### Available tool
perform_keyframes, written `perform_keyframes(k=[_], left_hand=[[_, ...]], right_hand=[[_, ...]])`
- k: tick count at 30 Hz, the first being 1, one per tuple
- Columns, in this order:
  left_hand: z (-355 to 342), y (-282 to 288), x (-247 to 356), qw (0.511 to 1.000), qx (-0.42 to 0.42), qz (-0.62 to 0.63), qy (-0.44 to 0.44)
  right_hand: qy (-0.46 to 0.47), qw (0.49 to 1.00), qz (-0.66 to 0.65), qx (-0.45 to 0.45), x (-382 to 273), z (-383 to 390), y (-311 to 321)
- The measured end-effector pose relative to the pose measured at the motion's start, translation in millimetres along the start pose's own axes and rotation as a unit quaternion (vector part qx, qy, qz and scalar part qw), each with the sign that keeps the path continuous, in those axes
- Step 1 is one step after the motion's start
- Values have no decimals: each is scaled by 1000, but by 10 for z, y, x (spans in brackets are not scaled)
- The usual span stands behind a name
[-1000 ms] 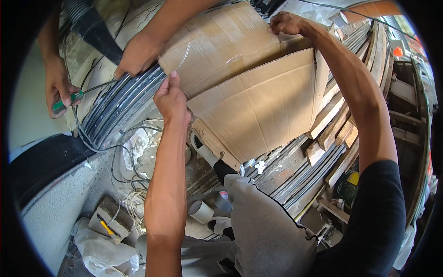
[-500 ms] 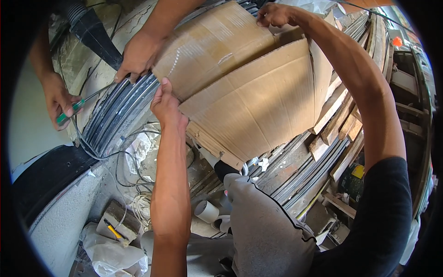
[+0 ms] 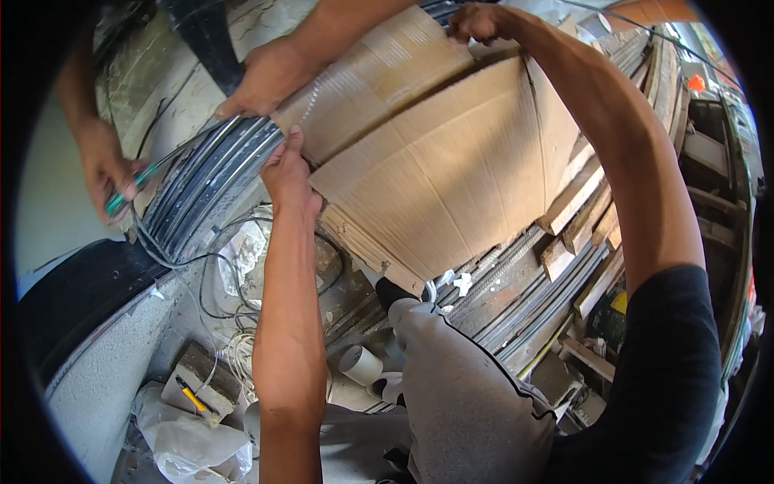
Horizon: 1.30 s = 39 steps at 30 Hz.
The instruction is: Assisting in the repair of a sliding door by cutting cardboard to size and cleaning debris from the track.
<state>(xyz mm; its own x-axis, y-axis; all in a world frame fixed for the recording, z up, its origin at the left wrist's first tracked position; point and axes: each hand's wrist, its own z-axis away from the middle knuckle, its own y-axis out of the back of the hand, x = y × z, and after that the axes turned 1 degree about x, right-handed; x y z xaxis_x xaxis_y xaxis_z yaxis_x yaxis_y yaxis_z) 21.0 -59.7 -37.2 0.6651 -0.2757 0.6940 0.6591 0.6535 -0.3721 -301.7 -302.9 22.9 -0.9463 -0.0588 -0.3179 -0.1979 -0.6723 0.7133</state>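
Observation:
A folded piece of brown cardboard [image 3: 435,177] lies slanted across dark ribbed metal tracks [image 3: 211,181]. My left hand [image 3: 289,173] pinches its left corner, thumb on top. At the far edge, my right hand [image 3: 480,26] is closed on the cardboard, its fingertips partly hidden. A co-worker's hand [image 3: 270,77] presses on the tracks just beyond my left hand. The co-worker's other hand [image 3: 105,165] grips a green-handled screwdriver [image 3: 133,187], whose shaft reaches toward the tracks.
Wooden planks [image 3: 584,214] and metal bars [image 3: 532,298] lie on the right. Loose cables [image 3: 238,355], a white cup-like cylinder [image 3: 360,365], a yellow cutter [image 3: 192,395] and a plastic bag [image 3: 189,440] are below. A black hose-like tool [image 3: 205,36] stands at upper left.
The co-worker's pressing hand has shifted right along the tracks, and the screwdriver has moved slightly right. Both my hands keep their hold on the cardboard, which has shifted slightly in view.

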Motion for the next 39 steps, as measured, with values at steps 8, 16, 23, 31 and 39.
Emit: perform_keyframes(k=[8,16,23,31,39], left_hand=[[-44,-102,-83,996,65,-55,-21],[31,6,-52,997,48,38,49],[-28,-49,-94,996,47,52,49],[61,-7,-130,972,-85,194,104],[959,-34,23,954,-216,141,152]], right_hand=[[29,999,28,5,-133,-42,104],[2,1000,-13,8,-248,-67,15],[-25,999,2,-22,-231,-74,100],[-73,997,-9,-29,-294,290,138],[-98,983,-87,-131,42,1683,424]])
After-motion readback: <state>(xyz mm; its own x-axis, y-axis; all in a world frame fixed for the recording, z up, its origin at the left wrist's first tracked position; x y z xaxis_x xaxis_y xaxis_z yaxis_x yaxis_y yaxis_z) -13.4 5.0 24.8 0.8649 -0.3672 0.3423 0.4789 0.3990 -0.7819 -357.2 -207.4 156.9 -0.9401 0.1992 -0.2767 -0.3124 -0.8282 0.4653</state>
